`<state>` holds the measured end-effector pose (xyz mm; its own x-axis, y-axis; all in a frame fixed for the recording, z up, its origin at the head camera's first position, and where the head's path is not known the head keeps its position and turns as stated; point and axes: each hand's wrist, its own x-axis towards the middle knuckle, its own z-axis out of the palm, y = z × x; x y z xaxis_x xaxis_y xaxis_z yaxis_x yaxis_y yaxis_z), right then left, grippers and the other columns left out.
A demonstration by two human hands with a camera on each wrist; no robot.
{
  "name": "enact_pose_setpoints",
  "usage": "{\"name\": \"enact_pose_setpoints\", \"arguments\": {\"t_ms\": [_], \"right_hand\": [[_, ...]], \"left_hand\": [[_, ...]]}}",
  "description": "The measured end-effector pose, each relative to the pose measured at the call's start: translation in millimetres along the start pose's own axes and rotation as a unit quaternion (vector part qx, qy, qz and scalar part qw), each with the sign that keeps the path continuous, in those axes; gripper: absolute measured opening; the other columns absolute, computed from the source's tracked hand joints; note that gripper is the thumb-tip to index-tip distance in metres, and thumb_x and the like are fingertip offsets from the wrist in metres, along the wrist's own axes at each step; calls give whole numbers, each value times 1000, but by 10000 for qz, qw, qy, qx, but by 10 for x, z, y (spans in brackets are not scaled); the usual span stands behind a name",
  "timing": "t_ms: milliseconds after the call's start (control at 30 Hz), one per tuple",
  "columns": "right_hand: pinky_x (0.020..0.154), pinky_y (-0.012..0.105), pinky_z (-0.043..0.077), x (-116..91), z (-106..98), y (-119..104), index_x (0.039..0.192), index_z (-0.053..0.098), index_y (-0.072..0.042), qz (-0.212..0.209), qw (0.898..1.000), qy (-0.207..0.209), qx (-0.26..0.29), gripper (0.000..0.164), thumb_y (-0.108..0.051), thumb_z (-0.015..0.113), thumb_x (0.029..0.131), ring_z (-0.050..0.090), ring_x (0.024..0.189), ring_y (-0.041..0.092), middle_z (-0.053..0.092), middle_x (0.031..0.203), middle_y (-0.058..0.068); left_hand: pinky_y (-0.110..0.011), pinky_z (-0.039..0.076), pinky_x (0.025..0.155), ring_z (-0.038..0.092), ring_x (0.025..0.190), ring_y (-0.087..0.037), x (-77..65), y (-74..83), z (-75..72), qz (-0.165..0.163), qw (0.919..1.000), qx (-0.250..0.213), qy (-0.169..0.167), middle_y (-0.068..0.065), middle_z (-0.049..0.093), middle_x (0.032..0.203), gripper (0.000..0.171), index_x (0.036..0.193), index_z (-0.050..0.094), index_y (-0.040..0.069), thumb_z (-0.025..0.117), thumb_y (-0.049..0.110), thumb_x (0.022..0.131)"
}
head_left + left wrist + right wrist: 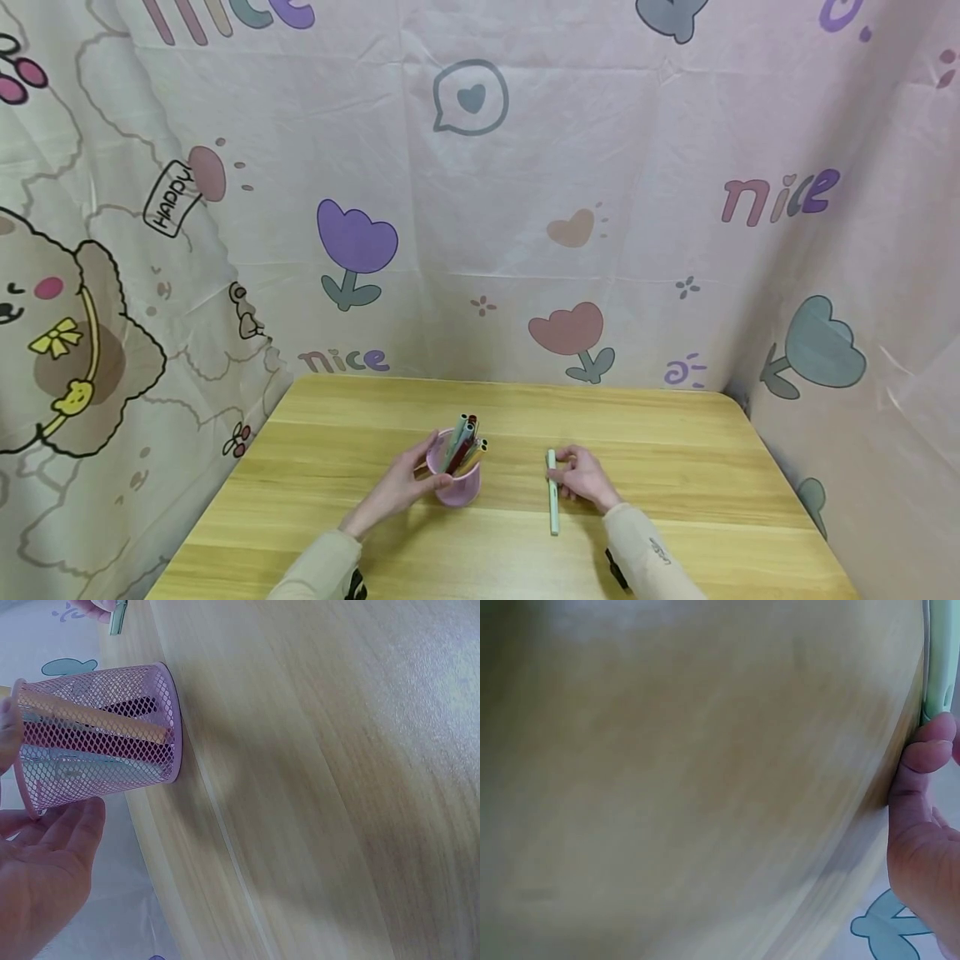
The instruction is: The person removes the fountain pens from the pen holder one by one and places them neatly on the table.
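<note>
A pink mesh pen holder (459, 493) stands on the table in the head view, with several pens (459, 454) leaning in it, their ends above the rim. My left hand (393, 493) grips the holder near the top, thumb at the front and fingers round the far left side. Through the mesh (97, 742) in the left wrist view, orange, dark red and pale blue pens show. To the right, my right hand (585, 478) pinches a light green pen (553, 510) near its far end. In the right wrist view, only part of that pen (942, 652) shows, above the fingertips.
The wooden table (645, 433) has light grain and rounded far corners. Behind it hangs a patterned cloth (465, 208) with flowers and lettering, and more cloth runs down the left and right sides. Bare tabletop separates the holder from the green pen.
</note>
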<state>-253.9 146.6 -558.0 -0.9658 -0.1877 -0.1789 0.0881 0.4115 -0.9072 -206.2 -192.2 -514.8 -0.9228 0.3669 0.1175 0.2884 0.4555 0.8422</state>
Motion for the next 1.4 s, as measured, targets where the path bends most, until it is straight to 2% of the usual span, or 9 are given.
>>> {"name": "enact_pose_setpoints", "arguments": {"t_ms": [133,333,400,500,633,767,933,1200,1400], "right_hand": [[43,18,47,5,3,3,119,54,10,34,10000,15,50,36,-3,70,90,54,52,12,62,72,6],[43,18,45,-9,-12,-17,121,52,10,-127,9999,15,25,35,-5,68,93,52,51,11,63,72,9],[43,18,45,-21,-6,-36,121,52,9,-263,9996,53,17,34,-6,66,94,51,50,11,64,73,9],[46,18,45,-27,22,-95,118,55,9,-691,9974,186,-62,31,-7,68,94,51,54,8,63,75,9],[55,16,50,-36,93,-233,113,61,9,-1444,9890,301,-111,30,-9,71,92,54,63,4,62,80,9],[61,16,54,-70,194,-383,113,63,6,-2023,9792,130,-43,28,-11,72,92,58,69,3,66,87,13],[64,17,58,-109,324,-570,115,65,-1,-2715,9623,-137,-58,25,-12,71,93,61,72,1,68,91,17],[57,18,57,-130,493,-790,125,64,1,-3178,9460,-639,72,31,-10,66,97,60,66,3,66,89,19],[48,15,52,-113,565,-811,123,68,0,-3212,9440,-750,-27,28,-10,66,96,57,60,3,65,91,17]], "left_hand": [[-56,45,113,50,133,-53,5,9,-5,-23,10000,42,6,-40,36,151,91,152,21,-15,73,27,91],[-57,45,113,49,134,-53,17,22,-18,-20,10000,20,-13,-40,35,152,90,152,20,-15,72,27,91],[-57,45,113,48,134,-54,21,23,-22,5,10000,9,-25,-40,34,152,90,152,21,-15,72,26,91],[-57,45,112,48,134,-54,21,21,-29,24,10000,26,-26,-40,35,152,90,152,20,-16,72,26,92],[-57,45,112,48,134,-54,17,14,-34,15,10000,36,-22,-41,35,151,90,152,20,-16,72,26,92],[-58,45,112,48,133,-55,11,12,-34,42,10000,34,-33,-41,36,151,90,151,21,-17,73,26,91],[-57,45,112,49,133,-54,2,14,-33,54,10000,82,-17,-41,36,151,90,151,21,-17,73,26,91],[-55,46,111,48,134,-54,-1,17,-22,59,9999,-83,-65,-40,33,152,89,152,19,-16,72,23,92],[-56,46,112,48,134,-54,-7,19,-11,72,9999,-86,-107,-41,34,152,89,152,18,-17,71,23,92]]}}
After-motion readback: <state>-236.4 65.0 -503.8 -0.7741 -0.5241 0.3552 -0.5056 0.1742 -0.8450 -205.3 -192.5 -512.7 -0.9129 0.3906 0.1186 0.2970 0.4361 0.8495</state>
